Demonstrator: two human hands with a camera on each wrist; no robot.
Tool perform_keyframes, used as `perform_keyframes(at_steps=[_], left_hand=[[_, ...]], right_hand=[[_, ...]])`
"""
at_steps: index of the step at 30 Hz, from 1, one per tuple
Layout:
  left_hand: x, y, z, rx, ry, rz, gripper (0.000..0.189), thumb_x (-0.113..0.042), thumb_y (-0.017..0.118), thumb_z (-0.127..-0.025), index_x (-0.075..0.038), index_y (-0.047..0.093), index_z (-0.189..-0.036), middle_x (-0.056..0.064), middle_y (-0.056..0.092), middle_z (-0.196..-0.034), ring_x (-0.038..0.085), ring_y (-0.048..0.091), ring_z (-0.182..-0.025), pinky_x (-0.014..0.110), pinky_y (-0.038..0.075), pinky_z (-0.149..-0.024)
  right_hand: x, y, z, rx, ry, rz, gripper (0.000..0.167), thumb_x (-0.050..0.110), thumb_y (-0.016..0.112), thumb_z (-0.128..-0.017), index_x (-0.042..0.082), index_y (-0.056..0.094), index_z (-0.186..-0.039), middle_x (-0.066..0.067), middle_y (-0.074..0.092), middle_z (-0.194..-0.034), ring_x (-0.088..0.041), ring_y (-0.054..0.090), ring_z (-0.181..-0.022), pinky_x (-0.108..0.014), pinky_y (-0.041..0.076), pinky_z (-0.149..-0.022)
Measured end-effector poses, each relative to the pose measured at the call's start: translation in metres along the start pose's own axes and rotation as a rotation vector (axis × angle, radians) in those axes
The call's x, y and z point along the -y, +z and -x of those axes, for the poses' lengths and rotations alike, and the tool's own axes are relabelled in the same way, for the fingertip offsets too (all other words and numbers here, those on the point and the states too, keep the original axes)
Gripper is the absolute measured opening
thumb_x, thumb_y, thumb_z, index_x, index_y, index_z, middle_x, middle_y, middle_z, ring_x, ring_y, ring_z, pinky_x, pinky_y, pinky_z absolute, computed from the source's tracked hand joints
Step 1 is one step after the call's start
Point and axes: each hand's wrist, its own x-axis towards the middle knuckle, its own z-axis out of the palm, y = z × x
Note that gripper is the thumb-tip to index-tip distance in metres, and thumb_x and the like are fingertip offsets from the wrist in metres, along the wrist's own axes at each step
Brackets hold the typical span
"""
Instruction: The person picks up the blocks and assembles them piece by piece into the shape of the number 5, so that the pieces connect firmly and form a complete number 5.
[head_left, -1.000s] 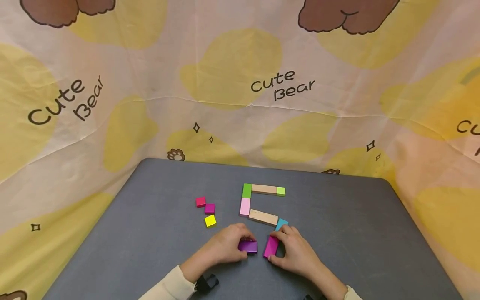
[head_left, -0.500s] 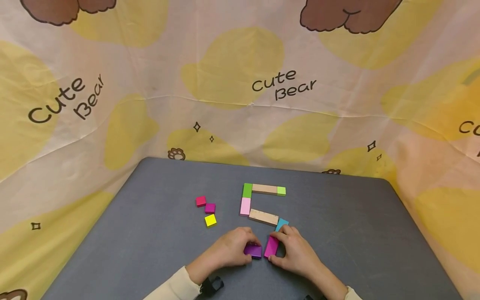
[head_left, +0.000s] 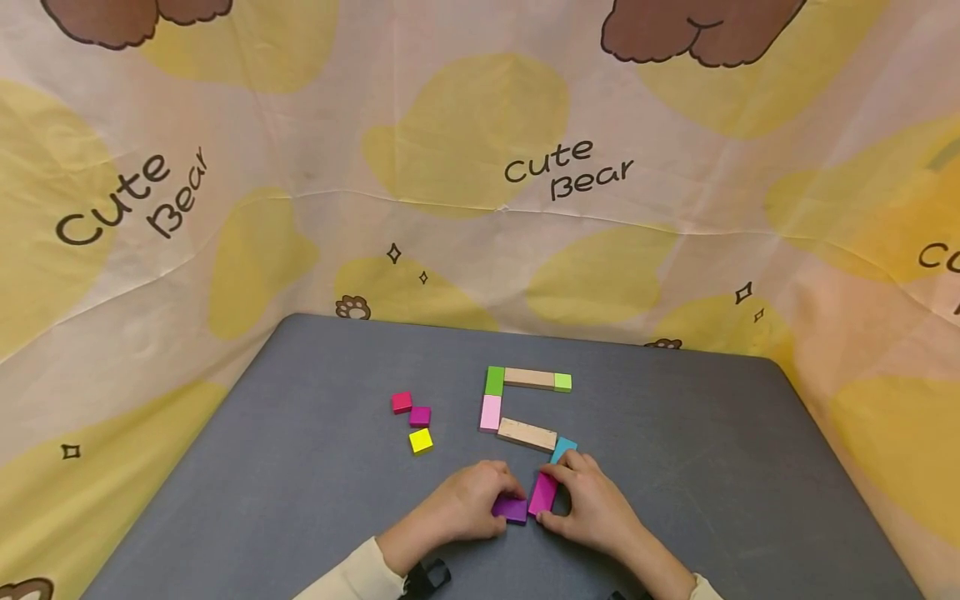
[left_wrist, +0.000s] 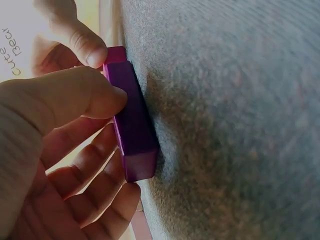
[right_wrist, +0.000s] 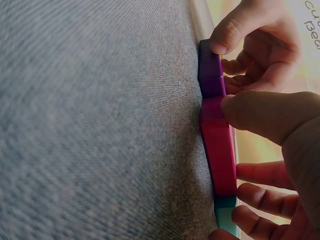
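Note:
My left hand pinches a purple block between thumb and fingers, low on the table. A magenta block lies slantwise just right of it, and my right hand grips that one by its two ends. In the right wrist view the purple block's end sits right at the near end of the magenta block. Beyond the magenta block's far end is a blue block, partly covered by the right fingers. It adjoins a plain wooden block.
A pink block, a green block, another wooden block and a lime cube continue the line farther back. To the left lie a red cube, a magenta cube and a yellow cube on the grey table.
My left hand has slid the purple block to the right and slightly nearer, up to the magenta block. The right hand has stayed in place on the magenta block.

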Motion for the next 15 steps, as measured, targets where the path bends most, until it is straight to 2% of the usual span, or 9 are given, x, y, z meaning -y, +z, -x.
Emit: perform_keyframes(at_steps=[9, 15], left_hand=[[-0.0016, 0.0008, 0.0017, -0.008, -0.005, -0.017, 0.032, -0.011, 0.077, -0.069, -0.020, 0.074, -0.100, -0.011, 0.058, -0.083, 0.001, 0.046, -0.075, 0.015, 0.039, -0.063], [-0.0007, 0.0005, 0.0028, -0.011, 0.004, -0.022, 0.032, -0.011, 0.077, -0.071, -0.021, 0.074, -0.101, -0.010, 0.058, -0.084, 0.002, 0.048, -0.080, 0.016, 0.040, -0.064]], right_hand=[[0.0019, -0.0009, 0.0006, -0.005, -0.003, -0.005, 0.049, 0.036, 0.084, -0.063, 0.014, 0.072, -0.105, 0.011, 0.049, -0.088, -0.008, 0.043, -0.083, -0.022, 0.040, -0.064], [0.0015, -0.0012, 0.0007, -0.004, -0.008, 0.001, 0.049, 0.036, 0.084, -0.063, 0.014, 0.072, -0.105, 0.010, 0.049, -0.088, -0.009, 0.044, -0.084, -0.022, 0.041, -0.064]])
